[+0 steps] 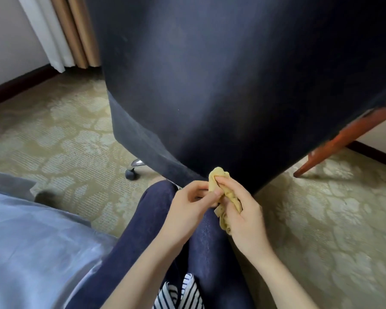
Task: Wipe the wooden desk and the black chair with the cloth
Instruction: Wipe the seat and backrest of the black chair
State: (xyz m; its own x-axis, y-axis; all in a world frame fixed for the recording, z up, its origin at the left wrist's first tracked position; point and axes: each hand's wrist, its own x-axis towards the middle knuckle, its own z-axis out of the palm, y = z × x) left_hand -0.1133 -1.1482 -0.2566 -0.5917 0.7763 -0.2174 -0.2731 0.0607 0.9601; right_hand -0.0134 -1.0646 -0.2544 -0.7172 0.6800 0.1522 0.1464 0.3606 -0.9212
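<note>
The black chair [232,85] fills the upper middle of the view, its fabric back facing me and its lower edge just above my knees. A crumpled yellow cloth [226,195] is bunched between both hands over my lap, close to that lower edge. My left hand [187,208] pinches the cloth's upper part with thumb and fingers. My right hand [243,217] curls round the cloth from the right. A reddish wooden desk leg [334,143] slants down at the right, its top hidden behind the chair.
A chair castor [131,173] on a chrome leg stands on the patterned carpet [65,134] to the left. A pale bedcover [31,241] fills the lower left. Curtains [60,30] hang at the back left, over a dark skirting board.
</note>
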